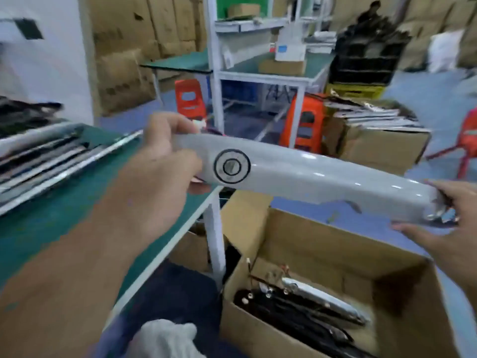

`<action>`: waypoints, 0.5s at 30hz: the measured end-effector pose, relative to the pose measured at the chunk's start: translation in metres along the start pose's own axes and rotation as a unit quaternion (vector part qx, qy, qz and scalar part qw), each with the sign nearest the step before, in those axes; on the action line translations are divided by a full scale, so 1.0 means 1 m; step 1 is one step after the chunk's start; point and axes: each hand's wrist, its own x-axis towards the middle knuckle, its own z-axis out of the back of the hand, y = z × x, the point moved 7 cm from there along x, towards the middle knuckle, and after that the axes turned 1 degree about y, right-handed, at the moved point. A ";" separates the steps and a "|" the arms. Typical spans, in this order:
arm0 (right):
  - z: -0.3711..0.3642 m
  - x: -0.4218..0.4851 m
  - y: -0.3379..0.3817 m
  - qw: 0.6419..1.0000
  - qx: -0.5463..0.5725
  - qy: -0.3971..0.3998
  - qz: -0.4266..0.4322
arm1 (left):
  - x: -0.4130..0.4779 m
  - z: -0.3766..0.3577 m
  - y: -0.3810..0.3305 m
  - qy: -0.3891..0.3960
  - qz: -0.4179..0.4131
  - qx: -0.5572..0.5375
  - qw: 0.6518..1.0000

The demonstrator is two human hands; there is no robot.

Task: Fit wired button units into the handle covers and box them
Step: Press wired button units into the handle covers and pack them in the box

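A long pale grey handle cover is held level in the air above an open cardboard box. A round button unit with a black ring sits in its face near the left end, and a wire with a small white plug sticks out behind that end. My left hand grips the left end, fingers curled over the top edge. My right hand pinches the right tip between thumb and fingers. Inside the box lie several finished covers, black and silver, with wires.
A green-topped workbench on the left carries a row of silver and black covers. A white cloth lies at the bottom. Orange stools, another full carton and white metal racks stand behind.
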 end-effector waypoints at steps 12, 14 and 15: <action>-0.015 -0.182 -0.174 0.963 -0.177 0.106 -0.172 | -0.113 -0.203 0.225 0.205 0.500 -0.135 0.830; -0.025 -0.174 -0.177 0.961 -0.173 0.108 -0.185 | -0.105 -0.199 0.224 0.209 0.477 -0.143 0.842; -0.032 -0.169 -0.176 0.960 -0.185 0.112 -0.180 | -0.099 -0.195 0.225 0.211 0.466 -0.126 0.850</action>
